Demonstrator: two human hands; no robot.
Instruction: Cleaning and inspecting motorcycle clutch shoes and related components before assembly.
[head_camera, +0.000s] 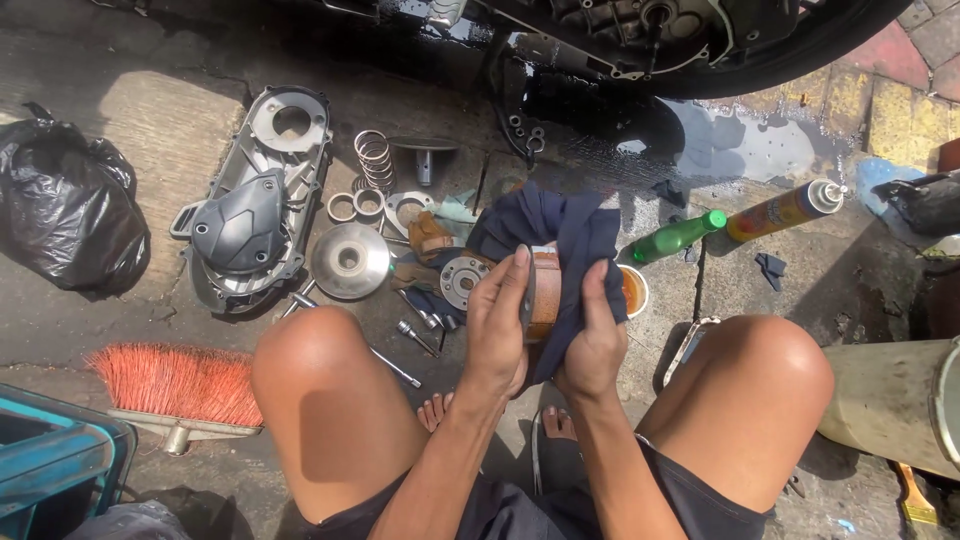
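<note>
- left hand (497, 320) fingers wrapped round rusty drum-like part (545, 290), possibly a clutch bell
- right hand (594, 335) fingers pressing dark blue rag (560, 230) against it
- green bottle (675, 237), spray can (785, 210) near on ground

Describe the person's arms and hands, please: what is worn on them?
Nothing is worn on them. The left hand and right hand are bare, without gloves, rings or a watch. Both forearms are bare too; no sleeves show. Fingers are slim, nails short.
</note>
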